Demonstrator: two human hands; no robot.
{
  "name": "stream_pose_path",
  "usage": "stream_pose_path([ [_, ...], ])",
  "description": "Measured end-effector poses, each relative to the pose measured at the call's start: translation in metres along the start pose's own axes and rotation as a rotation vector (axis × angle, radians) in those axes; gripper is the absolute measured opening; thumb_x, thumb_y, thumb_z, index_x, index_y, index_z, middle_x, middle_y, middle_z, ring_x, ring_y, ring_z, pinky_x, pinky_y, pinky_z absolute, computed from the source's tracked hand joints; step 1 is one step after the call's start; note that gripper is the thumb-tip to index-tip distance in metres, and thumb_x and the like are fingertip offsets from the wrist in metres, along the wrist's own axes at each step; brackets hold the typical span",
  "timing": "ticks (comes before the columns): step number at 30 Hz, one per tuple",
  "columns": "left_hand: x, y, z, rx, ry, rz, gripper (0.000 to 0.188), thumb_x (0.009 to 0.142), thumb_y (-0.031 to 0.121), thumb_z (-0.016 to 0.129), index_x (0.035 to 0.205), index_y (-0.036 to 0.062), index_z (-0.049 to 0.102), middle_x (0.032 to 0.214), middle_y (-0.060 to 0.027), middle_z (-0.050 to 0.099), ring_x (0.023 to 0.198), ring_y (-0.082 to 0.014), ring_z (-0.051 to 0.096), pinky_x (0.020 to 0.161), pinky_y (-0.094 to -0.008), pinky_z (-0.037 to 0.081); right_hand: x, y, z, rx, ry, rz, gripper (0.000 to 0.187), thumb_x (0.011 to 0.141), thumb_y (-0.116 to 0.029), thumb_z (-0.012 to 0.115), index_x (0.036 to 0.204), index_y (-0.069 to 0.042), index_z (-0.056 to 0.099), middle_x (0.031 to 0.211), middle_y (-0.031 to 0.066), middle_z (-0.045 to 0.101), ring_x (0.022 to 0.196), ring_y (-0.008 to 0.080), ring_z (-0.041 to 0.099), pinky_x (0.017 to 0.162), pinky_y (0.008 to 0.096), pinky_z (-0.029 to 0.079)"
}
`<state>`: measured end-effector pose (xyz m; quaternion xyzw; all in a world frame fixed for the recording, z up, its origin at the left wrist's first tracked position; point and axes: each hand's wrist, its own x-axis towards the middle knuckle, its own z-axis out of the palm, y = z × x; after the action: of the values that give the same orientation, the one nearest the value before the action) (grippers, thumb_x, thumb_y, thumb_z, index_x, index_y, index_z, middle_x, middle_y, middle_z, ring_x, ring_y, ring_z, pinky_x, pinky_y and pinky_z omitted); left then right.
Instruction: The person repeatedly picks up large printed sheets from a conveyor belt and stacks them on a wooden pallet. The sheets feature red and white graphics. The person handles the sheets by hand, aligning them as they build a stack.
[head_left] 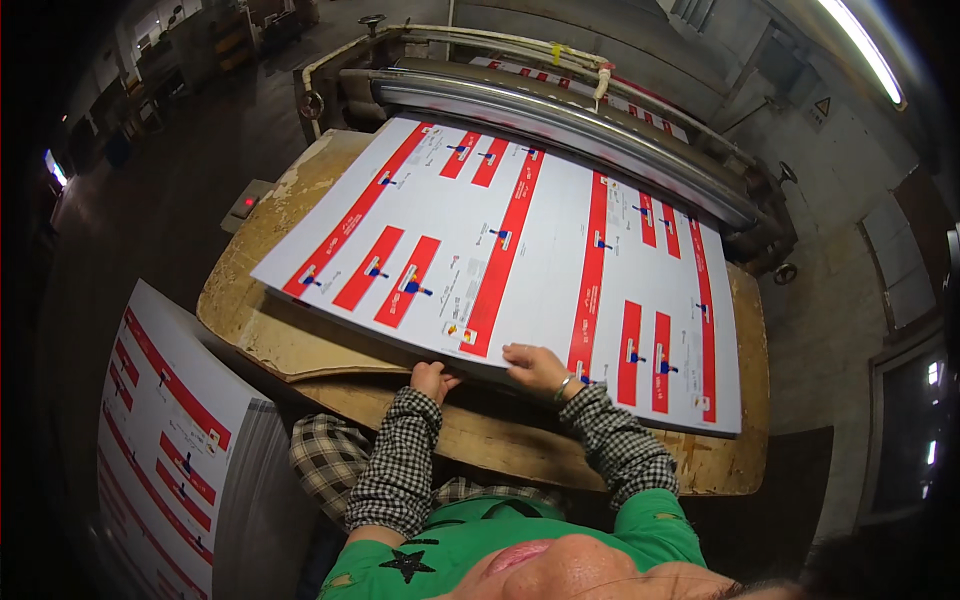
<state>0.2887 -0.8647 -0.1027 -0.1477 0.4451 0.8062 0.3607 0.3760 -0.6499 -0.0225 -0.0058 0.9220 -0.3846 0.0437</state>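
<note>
A large white printed sheet (550, 260) with red stripes lies across the worn wooden table (240, 290), its far edge at the rollers. Beneath its near edge a brown board or cardboard sheet (340, 345) sticks out, slightly raised. My left hand (434, 382) is closed at this near edge, fingers curled on the brown layer; which layers it pinches is partly hidden. To its right, my right hand (540, 371) is closed over the near edge of the printed sheet, fingers on top and thumb side out of sight.
A roller machine (560, 130) with pipes and handwheels (786, 273) spans the table's far side. At lower left stands a tall stack of similar printed sheets (175, 430). A small box with a red light (248, 204) sits by the table's left edge.
</note>
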Motion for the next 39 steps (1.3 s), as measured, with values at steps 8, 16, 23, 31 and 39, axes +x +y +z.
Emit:
stream_pose_path([
  [8,-0.013,0.007,0.009,0.051,-0.08,0.0,0.032,0.093,0.012,0.04,0.117,-0.0086,0.038,0.114,-0.0214,0.052,0.104,-0.0339,0.055,0.088,-0.0458,0.048,0.048,0.047,-0.009,-0.052,-0.114,0.163,0.036,0.073,-0.027,0.065,0.098,-0.002,0.063,0.111,0.0155,0.06,0.104,0.029,0.055,0.087,0.0322,0.046],
  [16,-0.012,0.005,0.008,0.048,-0.105,0.028,0.035,0.09,0.006,0.042,0.123,-0.0058,0.035,0.115,-0.0195,0.053,0.104,-0.0274,0.057,0.083,-0.0401,0.051,0.012,0.027,0.026,-0.541,-0.139,0.026,0.087,0.064,-0.051,0.07,0.131,-0.005,0.039,0.139,0.0201,0.03,0.129,0.0378,0.026,0.103,0.0553,0.024],
  [23,-0.011,0.005,-0.006,0.067,-0.04,-0.03,0.012,0.082,0.002,0.053,0.09,-0.0054,0.058,0.089,-0.0163,0.063,0.082,-0.0212,0.063,0.071,-0.0351,0.055,0.024,0.015,-0.015,-0.226,-0.385,0.021,0.039,0.075,-0.027,0.061,0.102,0.001,0.061,0.122,0.0217,0.051,0.111,0.0331,0.052,0.093,0.0328,0.042],
  [31,-0.01,0.001,0.003,-0.1,0.107,-0.01,0.03,0.08,-0.004,0.037,0.106,-0.0114,0.049,0.108,-0.0236,0.054,0.094,-0.0344,0.059,0.081,-0.0482,0.052,0.002,-0.008,-0.038,0.123,-0.026,-0.123,0.032,0.079,-0.012,0.059,0.107,0.004,0.058,0.116,0.0176,0.057,0.103,0.0243,0.059,0.089,0.0308,0.047],
  [39,-0.01,0.005,0.007,0.068,0.014,0.0,0.028,0.088,0.004,0.037,0.114,-0.0079,0.04,0.11,-0.0221,0.053,0.094,-0.0323,0.059,0.08,-0.0457,0.05,0.002,0.031,0.005,0.005,-0.187,-0.072,0.031,0.076,-0.022,0.061,0.099,-0.001,0.061,0.115,0.0181,0.057,0.113,0.0304,0.05,0.094,0.0338,0.041],
])
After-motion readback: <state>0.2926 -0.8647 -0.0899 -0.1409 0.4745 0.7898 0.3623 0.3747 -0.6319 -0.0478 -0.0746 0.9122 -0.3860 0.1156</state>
